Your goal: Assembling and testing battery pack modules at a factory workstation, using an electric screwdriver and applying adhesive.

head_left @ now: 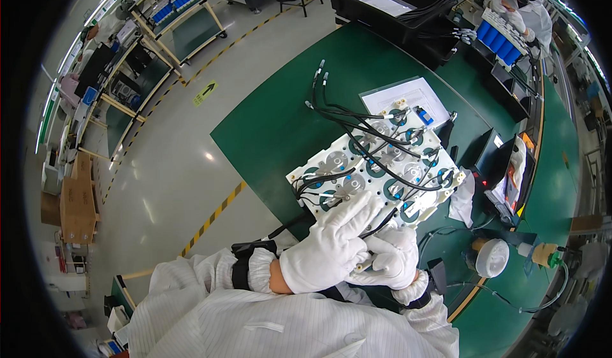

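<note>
**Loose cables at risk of snagging**

The black cables (pixel 349 123) could be caught by a glove and their connections strained, since some ends lie loose past the far edge. The white-plated assembly (pixel 380 181) is set just beyond the hands, its near edge partly covered by the left hand (pixel 322 251). The right hand (pixel 396 256) is held against it, fingers curled; whether anything is gripped cannot be told.

Matt cloth-gloved hands (pixel 326 251) (smooth tabletop (pixel 261 135)).
</note>
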The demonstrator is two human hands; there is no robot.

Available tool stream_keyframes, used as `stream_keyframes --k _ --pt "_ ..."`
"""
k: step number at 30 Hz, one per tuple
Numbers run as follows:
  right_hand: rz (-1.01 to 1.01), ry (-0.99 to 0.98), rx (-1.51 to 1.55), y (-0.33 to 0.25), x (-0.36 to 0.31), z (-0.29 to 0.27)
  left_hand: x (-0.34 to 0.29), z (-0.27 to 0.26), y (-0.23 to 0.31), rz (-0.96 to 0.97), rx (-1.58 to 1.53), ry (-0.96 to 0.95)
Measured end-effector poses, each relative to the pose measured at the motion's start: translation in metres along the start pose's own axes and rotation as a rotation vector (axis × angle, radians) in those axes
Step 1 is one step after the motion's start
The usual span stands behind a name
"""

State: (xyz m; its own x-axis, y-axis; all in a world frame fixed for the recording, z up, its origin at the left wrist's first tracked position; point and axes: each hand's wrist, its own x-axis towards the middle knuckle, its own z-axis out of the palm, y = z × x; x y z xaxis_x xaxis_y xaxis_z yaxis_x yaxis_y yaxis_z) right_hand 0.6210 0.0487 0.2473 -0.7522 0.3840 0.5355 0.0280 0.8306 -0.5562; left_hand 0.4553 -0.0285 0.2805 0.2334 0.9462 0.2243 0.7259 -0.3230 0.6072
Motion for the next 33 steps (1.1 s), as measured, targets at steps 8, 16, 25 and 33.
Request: stream_keyframes --k 8,16,25,33 --pt "-0.025 0.038 -0.009 0.002 0.002 -0.003 -0.003 0.01 -0.006 0.057 -0.037 0.073" --pt "-0.039 -0.029 0.237 0.013 -0.015 -0.015 -0.017 -0.019 -0.025 0.173 -0.127 0.18" --pt "0.021 0.002 0.069 0.001 -0.011 -0.009 -0.009 -0.003 -0.018 0.24 0.126 0.212" --pt "-0.202 0.182 -0.033 0.012 0.006 0.009 0.005 0.002 -0.015 0.173 -0.006 0.042"
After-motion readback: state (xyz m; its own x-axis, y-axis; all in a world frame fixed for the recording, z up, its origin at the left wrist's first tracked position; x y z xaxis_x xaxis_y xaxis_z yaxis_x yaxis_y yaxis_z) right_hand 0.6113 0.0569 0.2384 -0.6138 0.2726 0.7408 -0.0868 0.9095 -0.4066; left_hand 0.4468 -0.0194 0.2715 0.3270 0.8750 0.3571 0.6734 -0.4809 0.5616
